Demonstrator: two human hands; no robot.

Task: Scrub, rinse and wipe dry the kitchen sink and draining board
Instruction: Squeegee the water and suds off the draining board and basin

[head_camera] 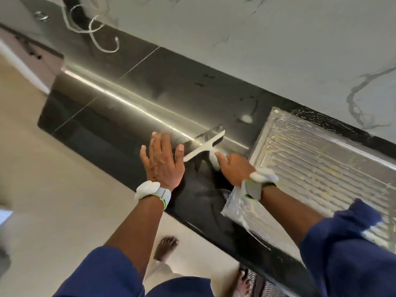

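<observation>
The ribbed steel draining board [317, 168] lies at the right, coated in soapy foam. Left of it stretches the glossy black countertop [132, 93]. My right hand [233, 168] grips the handle of a white squeegee [203, 145], whose blade rests on the countertop just left of the draining board. My left hand [162, 159] lies flat on the countertop with fingers spread, just left of the blade. The sink bowl is out of view.
A white marbled wall [257, 39] runs behind the countertop. White cables [94, 28] hang at the far left end. Water drops dot the black surface near the board. Beige floor, my bare feet and a patterned mat [257, 284] lie below the counter edge.
</observation>
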